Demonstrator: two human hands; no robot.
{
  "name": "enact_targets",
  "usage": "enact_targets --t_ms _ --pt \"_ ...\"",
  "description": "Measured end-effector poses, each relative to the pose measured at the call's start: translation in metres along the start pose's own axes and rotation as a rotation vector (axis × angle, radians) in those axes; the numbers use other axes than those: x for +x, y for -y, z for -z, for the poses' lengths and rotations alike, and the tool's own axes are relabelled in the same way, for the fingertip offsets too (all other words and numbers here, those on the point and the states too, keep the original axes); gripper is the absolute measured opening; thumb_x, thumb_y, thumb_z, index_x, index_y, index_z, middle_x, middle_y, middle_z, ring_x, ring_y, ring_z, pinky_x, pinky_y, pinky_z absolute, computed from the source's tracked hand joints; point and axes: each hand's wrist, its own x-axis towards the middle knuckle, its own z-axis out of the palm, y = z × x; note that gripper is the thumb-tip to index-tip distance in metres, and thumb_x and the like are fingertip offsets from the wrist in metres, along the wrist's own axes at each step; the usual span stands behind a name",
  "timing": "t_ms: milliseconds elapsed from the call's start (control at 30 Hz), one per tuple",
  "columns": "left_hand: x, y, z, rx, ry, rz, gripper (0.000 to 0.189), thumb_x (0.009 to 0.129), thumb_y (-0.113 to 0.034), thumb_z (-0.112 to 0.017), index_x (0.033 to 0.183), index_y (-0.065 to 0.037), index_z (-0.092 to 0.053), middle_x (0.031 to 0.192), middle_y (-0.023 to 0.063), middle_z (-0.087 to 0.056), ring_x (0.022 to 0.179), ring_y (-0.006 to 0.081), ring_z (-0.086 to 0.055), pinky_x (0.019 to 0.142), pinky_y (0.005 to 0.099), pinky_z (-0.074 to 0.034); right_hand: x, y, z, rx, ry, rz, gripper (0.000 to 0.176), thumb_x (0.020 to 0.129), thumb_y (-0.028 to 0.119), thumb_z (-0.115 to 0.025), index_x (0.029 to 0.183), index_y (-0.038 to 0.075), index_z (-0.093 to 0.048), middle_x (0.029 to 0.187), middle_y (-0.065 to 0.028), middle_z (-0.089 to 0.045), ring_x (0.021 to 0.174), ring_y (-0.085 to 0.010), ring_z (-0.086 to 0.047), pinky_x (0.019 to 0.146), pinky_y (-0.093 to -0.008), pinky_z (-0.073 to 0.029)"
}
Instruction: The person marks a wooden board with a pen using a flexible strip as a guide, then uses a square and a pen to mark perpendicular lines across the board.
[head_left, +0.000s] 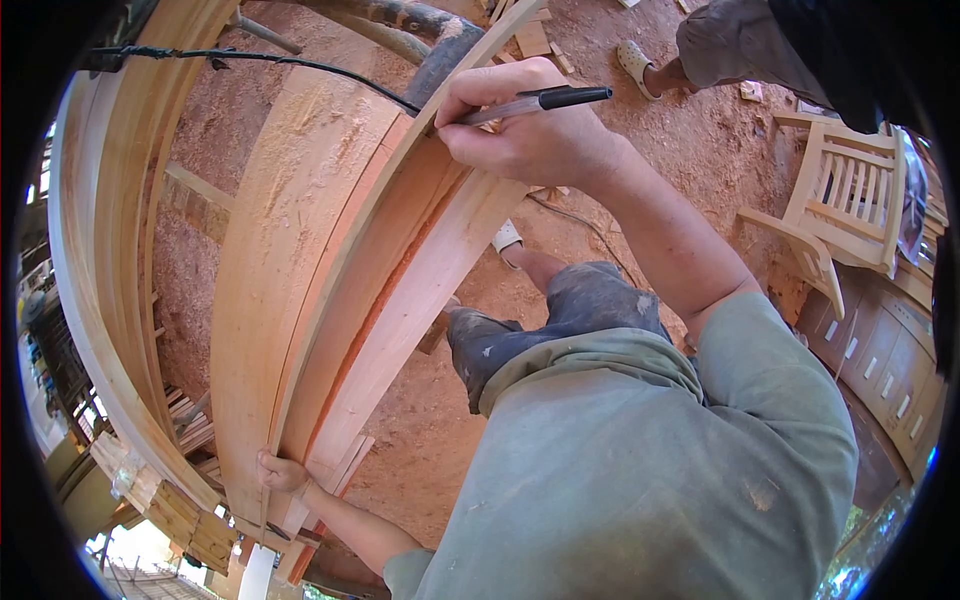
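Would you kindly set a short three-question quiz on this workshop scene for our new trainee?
1. Which hand holds the pen?
2. True or false: the left hand hangs in the air, clear of all the wood.
3. The back of the wooden chair at the right is made of: a) woven cane, b) slats, c) stretched cloth.

Key:
1. The right hand.
2. False: the left hand is on the lower end of the wooden board.
3. b.
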Motion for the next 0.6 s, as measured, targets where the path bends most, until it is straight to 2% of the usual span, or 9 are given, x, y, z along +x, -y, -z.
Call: enact_targets --t_ms 267,600 --pt "-0.0002 -0.0019 -0.0013 -0.023 -0.001 0.032 0.045 0.098 -0.023 -0.042 0.082 0.01 -0.068 0.077 0.0257 -0.067 0.073 0.0376 -0.064 0.071 0.0461 -0.051 0.0012 0.0023 0.0021 -0.002 0.008 -0.001 0.007 0.079 0.008 -0.069 0.08 0.002 -0.07 0.07 -0.0117 -0.069 0.064 -0.0257 -0.068 0.063 -0.0336 -0.056" --pt "0.0011 -0.0065 0.0012 -0.015 0.016 -0.022 0.043 0.097 -0.019 -0.042 0.082 0.011 -0.068 0.075 0.0257 -0.067 0.07 0.0394 -0.064 0.067 0.0461 -0.05 0.0019 0.0044 0.0013 0.007 -0.001 -0.011 0.007 0.078 0.008 -0.068 0.079 0.002 -0.069 0.07 -0.0124 -0.068 0.064 -0.0268 -0.068 0.063 -0.0341 -0.056"
